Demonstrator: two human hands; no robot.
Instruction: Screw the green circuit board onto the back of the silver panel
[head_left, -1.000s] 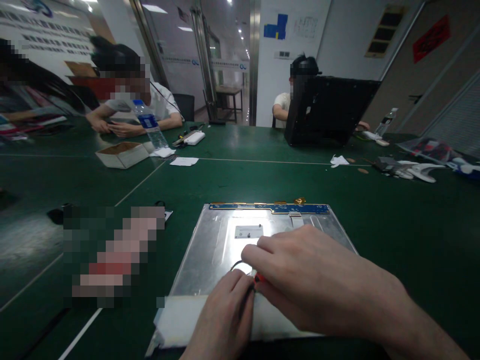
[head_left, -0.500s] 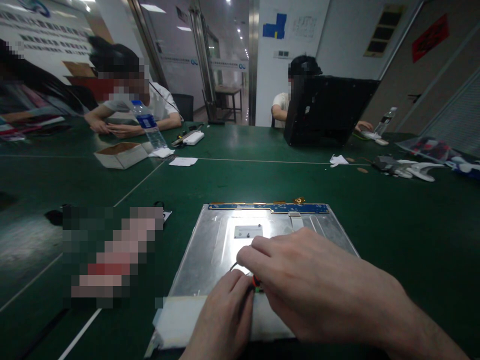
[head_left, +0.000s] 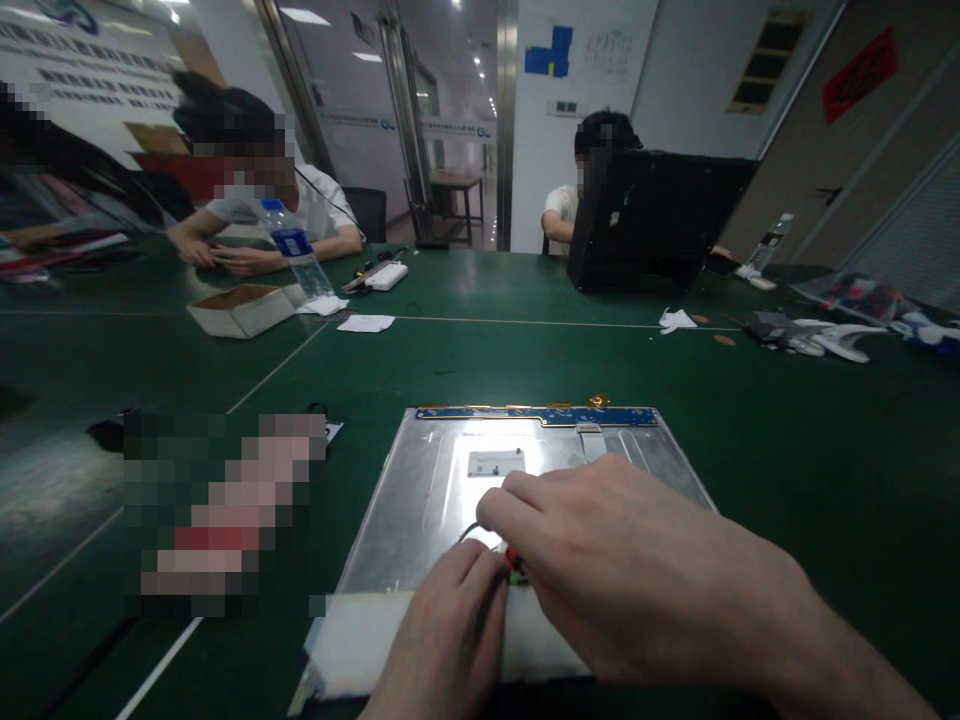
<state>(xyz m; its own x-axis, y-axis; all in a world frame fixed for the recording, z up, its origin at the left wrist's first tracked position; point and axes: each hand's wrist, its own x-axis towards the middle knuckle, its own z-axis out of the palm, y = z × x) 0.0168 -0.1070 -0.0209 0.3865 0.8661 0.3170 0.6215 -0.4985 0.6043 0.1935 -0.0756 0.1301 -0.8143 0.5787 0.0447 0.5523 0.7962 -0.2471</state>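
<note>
A flat silvery metal panel (head_left: pixel 397 510), like the back of a display screen, lies before me with a blue circuit board (head_left: pixel 487 414) along its far edge. White covering (head_left: pixel 360 640) spans its near edge. My right hand (head_left: pixel 615 570) is closed low over the panel's near half. My left hand (head_left: pixel 454 625) rests beside it, fingers bent and pinched. Between the fingertips shows a small red and black part (head_left: pixel 513 558) with a bit of green beneath; its kind is hidden by the hands. A thin dark wire (head_left: pixel 469 530) curves up from there. A ribbon cable (head_left: pixel 591 440) runs beyond my right hand.
Left of the panel lies a blurred-out pinkish object (head_left: pixel 232 500) on the green table (head_left: pixel 480 350). Farther off are an open white box (head_left: pixel 244 315), a water bottle (head_left: pixel 296 245), a large black case (head_left: pixel 660 220) and white-handled tools (head_left: pixel 817 335). Several people sit around the table.
Both hands stay almost in place over the panel, with only a very slight shift at the fingertips. Across the table, the hand right of the black case has drawn back behind it.
</note>
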